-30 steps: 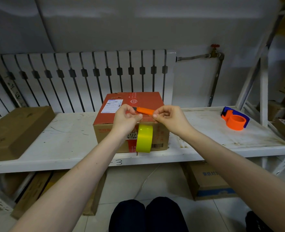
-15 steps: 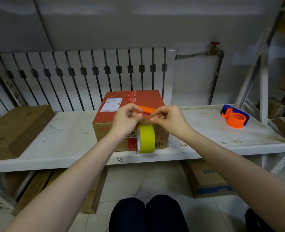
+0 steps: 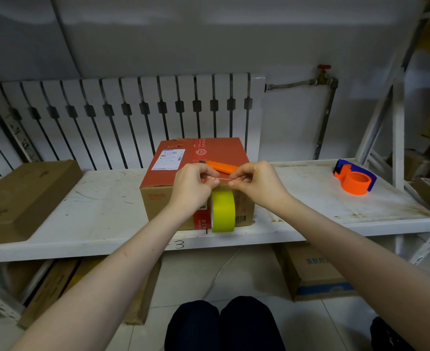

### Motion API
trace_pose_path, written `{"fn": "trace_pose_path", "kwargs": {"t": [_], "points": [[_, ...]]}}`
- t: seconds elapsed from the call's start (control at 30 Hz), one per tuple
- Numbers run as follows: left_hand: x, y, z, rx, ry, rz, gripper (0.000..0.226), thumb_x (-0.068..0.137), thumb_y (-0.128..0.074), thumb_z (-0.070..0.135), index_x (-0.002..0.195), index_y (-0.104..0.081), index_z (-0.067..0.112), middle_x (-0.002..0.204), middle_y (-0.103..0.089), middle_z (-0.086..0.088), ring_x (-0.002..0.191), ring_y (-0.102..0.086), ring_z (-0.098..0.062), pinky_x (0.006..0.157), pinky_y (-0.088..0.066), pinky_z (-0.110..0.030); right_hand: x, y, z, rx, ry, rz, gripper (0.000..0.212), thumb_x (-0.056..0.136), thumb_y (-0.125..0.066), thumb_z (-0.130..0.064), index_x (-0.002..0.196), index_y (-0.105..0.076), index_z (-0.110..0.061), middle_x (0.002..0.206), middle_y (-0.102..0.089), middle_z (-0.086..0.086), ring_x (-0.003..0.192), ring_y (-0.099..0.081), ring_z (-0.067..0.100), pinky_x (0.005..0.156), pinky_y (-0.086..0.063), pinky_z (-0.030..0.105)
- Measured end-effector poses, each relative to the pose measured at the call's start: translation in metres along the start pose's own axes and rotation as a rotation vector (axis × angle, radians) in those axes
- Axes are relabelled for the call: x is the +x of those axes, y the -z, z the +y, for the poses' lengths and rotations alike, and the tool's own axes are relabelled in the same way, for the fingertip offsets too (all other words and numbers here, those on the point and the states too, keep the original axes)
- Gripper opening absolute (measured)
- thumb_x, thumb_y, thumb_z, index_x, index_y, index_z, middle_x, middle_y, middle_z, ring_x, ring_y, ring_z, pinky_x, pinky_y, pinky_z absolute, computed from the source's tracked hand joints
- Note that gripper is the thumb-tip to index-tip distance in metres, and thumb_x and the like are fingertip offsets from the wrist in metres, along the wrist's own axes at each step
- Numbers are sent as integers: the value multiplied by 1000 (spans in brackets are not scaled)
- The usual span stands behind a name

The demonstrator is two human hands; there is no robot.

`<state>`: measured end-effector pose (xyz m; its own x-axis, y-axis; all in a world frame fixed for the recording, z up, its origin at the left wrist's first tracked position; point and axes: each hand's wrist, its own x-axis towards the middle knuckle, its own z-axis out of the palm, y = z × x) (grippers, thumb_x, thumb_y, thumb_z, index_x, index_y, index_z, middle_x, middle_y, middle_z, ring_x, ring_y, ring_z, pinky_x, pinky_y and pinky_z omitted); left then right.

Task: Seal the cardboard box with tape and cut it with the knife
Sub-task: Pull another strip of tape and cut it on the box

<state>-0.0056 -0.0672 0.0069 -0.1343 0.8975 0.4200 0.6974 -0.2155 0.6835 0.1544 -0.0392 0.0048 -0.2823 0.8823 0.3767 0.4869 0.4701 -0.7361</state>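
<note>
A red-topped cardboard box [image 3: 183, 158] with a white shipping label stands on the white shelf [image 3: 95, 214]. An orange knife [image 3: 221, 166] lies on the box top, just behind my fingers. A yellow-green tape roll [image 3: 223, 212] hangs against the box's front face. My left hand [image 3: 192, 186] and my right hand [image 3: 255, 183] pinch the tape's free end between them at the box's front top edge, fingertips almost touching.
A flat brown box [image 3: 24, 196] lies at the shelf's left end. An orange and blue tape dispenser [image 3: 354, 179] sits at the right. A radiator stands behind the shelf. More cartons [image 3: 312, 272] rest on the floor below, beside my knees.
Both hands have dropped from above the knife to the box's front top edge, bringing the tape end down with them. The knife now shows behind the fingers.
</note>
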Motion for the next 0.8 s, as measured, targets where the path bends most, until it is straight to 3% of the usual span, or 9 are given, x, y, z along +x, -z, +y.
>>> {"fn": "trace_pose_path", "kwargs": {"t": [0.23, 0.33, 0.63, 0.8], "points": [[-1, 0, -1, 74, -27, -36, 4, 81, -70, 16, 85, -71, 17, 76, -62, 7, 67, -53, -1, 58, -39, -13, 0, -2, 1, -19, -25, -9, 5, 80, -73, -15, 77, -72, -19, 74, -69, 2, 68, -63, 13, 71, -57, 28], [-2, -1, -2, 106, -16, -52, 2, 82, -70, 17, 82, -69, 19, 74, -61, 8, 66, -54, -2, 58, -41, -16, 0, -5, 2, -29, -30, -21, 3, 80, -73, -15, 78, -72, -18, 74, -70, 5, 64, -60, 10, 69, -57, 30], [-2, 0, -1, 154, 31, -44, 5, 81, -70, 22, 77, -68, 23, 78, -62, 11, 71, -54, -3, 57, -37, -18, 2, -7, 2, -53, -34, -55, 3, 81, -72, -15, 78, -72, -17, 79, -72, 14, 75, -66, 31, 73, -59, 39], [-3, 0, 2, 176, 64, -42, 6, 81, -70, 24, 76, -68, 25, 88, -67, 6, 85, -60, -13, 67, -42, -26, 3, -6, 2, -46, -69, -56, 5, 81, -72, -17, 76, -72, -17, 75, -71, 6, 70, -65, 20, 71, -57, 32]]}}
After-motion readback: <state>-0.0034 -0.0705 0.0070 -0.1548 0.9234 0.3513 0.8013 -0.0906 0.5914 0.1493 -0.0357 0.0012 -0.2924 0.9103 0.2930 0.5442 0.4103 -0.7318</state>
